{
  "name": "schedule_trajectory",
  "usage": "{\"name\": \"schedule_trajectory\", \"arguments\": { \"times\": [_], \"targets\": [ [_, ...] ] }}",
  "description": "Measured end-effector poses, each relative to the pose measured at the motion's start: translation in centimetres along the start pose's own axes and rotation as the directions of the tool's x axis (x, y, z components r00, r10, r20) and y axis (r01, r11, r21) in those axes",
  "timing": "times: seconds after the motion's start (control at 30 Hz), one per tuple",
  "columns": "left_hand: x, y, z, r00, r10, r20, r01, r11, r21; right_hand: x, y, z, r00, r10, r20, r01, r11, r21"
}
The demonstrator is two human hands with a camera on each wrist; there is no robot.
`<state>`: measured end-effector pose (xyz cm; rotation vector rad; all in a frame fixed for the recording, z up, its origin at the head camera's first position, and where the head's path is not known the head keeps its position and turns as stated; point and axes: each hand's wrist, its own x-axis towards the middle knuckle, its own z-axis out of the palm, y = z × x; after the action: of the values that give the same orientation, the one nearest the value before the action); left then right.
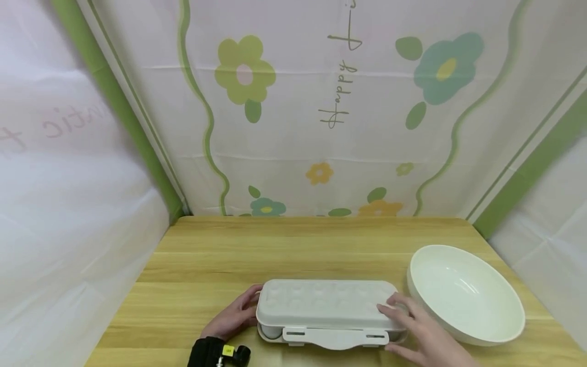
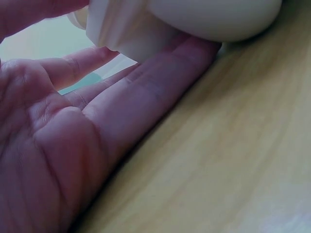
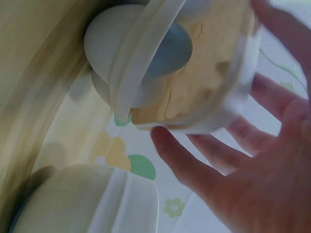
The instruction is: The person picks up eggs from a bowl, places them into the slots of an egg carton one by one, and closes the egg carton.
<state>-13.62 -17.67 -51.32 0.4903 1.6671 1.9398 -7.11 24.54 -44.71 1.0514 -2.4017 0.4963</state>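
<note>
A long white egg box (image 1: pixel 327 306) with a dimpled lid lies between the two hands near the front of the table. Its latch flap (image 1: pixel 337 337) hangs along the front side. The left hand (image 1: pixel 234 313) grips the left end, fingers (image 2: pixel 131 109) reaching beneath the tray (image 2: pixel 136 29). At the right end, the right hand (image 1: pixel 419 329) is spread, with fingertips at the lid's corner and edge. In the right wrist view a gap shows between the lid (image 3: pixel 209 77) and the tray rim, and a bluish-grey egg (image 3: pixel 170 51) sits inside.
A large, pale round bowl (image 1: pixel 468 295) stands to the right of the egg box, close to the right hand. The wooden table (image 1: pixel 293 244) ends at a flowered curtain (image 1: pixel 293 132) behind. A black wrist camera strap (image 1: pixel 206 351) is on the left wrist.
</note>
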Motion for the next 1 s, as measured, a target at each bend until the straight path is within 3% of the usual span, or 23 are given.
{"name": "schedule_trajectory", "arguments": {
  "times": [0.1,0.27,0.43,0.63,0.8,1.0],
  "targets": [
    [0.1,0.2,0.1,0.999,-0.031,-0.019,0.030,0.999,-0.041,-0.4,0.1,0.4,1.000,-0.022,0.013,0.022,1.000,0.010],
    [0.2,0.5,0.1,0.999,-0.050,0.003,0.050,0.993,-0.109,-0.8,0.0,0.9,1.000,-0.022,0.002,0.022,1.000,-0.018],
    [0.2,0.4,0.0,0.999,-0.020,0.029,0.022,0.997,-0.070,-1.0,-0.2,1.4,0.999,-0.015,-0.031,0.014,0.999,-0.048],
    [0.0,-0.1,0.0,1.000,-0.016,0.003,0.016,1.000,-0.004,-0.9,-0.7,1.7,0.999,-0.009,-0.050,0.006,0.998,-0.066],
    [-0.1,-0.1,0.2,1.000,-0.007,-0.009,0.007,1.000,0.023,-0.7,-1.3,1.8,0.997,0.049,-0.055,-0.053,0.995,-0.087],
    [-0.2,0.3,0.5,1.000,-0.014,-0.020,0.015,1.000,0.025,-0.5,-2.2,1.6,0.983,0.176,0.050,-0.172,0.982,-0.085]
  ]
}}
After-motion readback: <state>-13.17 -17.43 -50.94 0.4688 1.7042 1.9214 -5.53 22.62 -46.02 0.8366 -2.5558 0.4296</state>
